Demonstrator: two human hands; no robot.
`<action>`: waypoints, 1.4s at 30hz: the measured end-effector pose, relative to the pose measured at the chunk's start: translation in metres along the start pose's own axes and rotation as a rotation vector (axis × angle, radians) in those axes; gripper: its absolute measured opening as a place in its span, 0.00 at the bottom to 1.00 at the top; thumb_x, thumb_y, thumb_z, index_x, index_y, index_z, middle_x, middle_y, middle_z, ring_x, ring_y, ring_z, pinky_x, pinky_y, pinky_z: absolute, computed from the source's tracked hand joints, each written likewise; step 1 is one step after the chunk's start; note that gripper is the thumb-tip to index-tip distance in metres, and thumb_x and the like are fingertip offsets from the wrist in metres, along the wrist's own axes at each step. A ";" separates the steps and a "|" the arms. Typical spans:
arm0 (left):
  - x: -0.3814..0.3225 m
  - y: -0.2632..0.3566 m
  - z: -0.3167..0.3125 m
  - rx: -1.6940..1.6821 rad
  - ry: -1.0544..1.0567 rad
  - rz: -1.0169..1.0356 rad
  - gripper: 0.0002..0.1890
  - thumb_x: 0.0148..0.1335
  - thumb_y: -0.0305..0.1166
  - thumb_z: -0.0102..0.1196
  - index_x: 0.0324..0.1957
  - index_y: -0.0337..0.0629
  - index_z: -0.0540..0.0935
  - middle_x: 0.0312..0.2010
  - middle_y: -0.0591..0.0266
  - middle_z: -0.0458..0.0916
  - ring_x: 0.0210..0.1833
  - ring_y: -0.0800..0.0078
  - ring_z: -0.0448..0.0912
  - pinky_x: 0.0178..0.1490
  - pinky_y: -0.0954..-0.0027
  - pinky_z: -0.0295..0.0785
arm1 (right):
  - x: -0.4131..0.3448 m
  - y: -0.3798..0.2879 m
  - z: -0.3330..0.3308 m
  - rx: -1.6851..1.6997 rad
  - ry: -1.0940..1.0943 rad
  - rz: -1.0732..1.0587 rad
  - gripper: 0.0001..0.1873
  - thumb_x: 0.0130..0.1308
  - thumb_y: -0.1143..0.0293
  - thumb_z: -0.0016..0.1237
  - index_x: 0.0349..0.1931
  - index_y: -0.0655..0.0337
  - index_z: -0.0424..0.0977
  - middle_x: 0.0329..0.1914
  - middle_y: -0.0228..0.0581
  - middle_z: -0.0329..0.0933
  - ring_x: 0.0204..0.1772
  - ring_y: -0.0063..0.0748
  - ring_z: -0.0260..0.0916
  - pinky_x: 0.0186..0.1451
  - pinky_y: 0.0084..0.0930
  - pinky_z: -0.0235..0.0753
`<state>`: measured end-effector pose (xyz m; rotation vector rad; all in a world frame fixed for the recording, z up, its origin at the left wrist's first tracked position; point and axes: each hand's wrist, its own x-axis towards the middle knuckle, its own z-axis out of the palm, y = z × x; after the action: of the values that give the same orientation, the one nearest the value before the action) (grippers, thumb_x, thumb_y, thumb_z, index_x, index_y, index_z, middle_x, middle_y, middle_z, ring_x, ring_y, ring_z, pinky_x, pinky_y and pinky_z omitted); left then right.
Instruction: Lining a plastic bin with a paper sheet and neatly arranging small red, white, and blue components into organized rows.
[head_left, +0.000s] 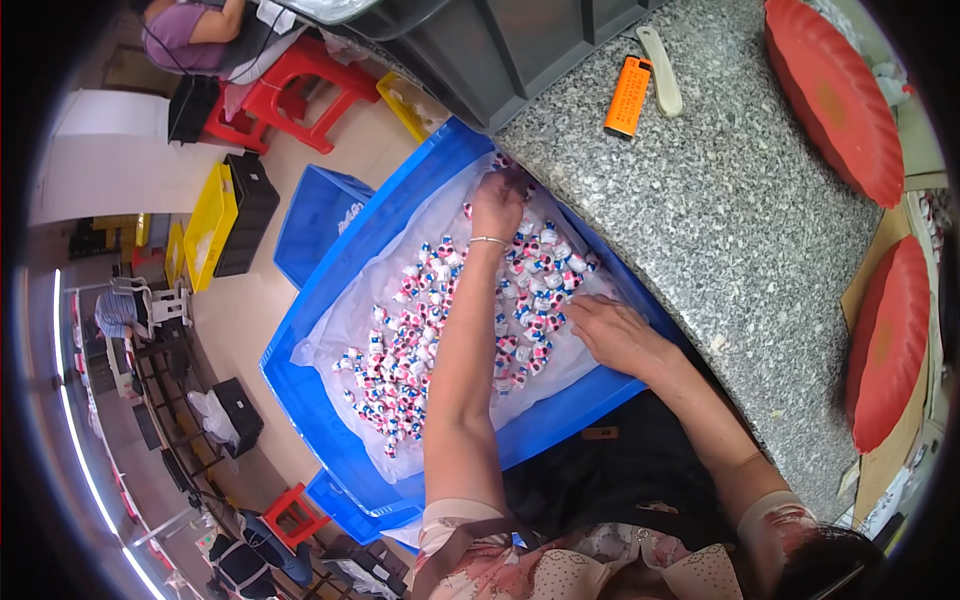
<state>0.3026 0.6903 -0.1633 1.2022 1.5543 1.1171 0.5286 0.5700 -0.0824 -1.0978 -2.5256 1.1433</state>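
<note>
A blue plastic crate (315, 315) in front of me is lined with a translucent plastic sheet (330, 330). Many small white, pink and blue painted figurines (405, 352) lie loose on the sheet. My left hand (499, 202), with a thin bracelet at its wrist, reaches to the crate's far corner among figurines. Its fingers are blurred, so what they hold is unclear. Over the crate's right side, my right hand (611, 330) rests low, palm down and fingers extended. Its fingertips are at the edge of the figurine pile, with nothing visible in them.
A speckled granite worktop (720, 247) borders the crate on the right. On it are a dark grey bin (517, 52), an orange box cutter-like object (628, 97), a pale handle-shaped piece (661, 71) and two red fluted trays (836, 105). Red stools (300, 90) and a seated person are at upper left.
</note>
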 end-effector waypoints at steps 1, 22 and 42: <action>0.000 -0.002 0.003 0.118 0.093 0.044 0.09 0.57 0.22 0.57 0.41 0.38 0.81 0.35 0.52 0.81 0.36 0.64 0.81 0.41 0.65 0.75 | 0.000 0.000 0.000 0.001 -0.002 0.002 0.16 0.61 0.76 0.47 0.51 0.67 0.71 0.51 0.49 0.73 0.54 0.51 0.72 0.56 0.40 0.72; -0.047 0.025 -0.020 0.505 -0.050 0.111 0.10 0.51 0.26 0.63 0.37 0.38 0.81 0.35 0.57 0.78 0.34 0.66 0.80 0.37 0.65 0.75 | -0.003 0.005 0.003 0.003 0.012 -0.003 0.16 0.61 0.75 0.47 0.50 0.67 0.71 0.48 0.50 0.74 0.54 0.52 0.71 0.55 0.42 0.71; -0.039 0.023 0.004 -0.155 -0.231 -0.166 0.16 0.56 0.18 0.57 0.48 0.36 0.78 0.39 0.66 0.82 0.37 0.78 0.80 0.43 0.73 0.75 | -0.001 0.004 0.002 0.033 -0.055 0.006 0.17 0.62 0.74 0.47 0.52 0.67 0.71 0.50 0.49 0.73 0.55 0.51 0.71 0.57 0.40 0.71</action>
<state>0.3182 0.6561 -0.1386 1.0389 1.3399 0.9368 0.5306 0.5694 -0.0864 -1.0811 -2.5363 1.2281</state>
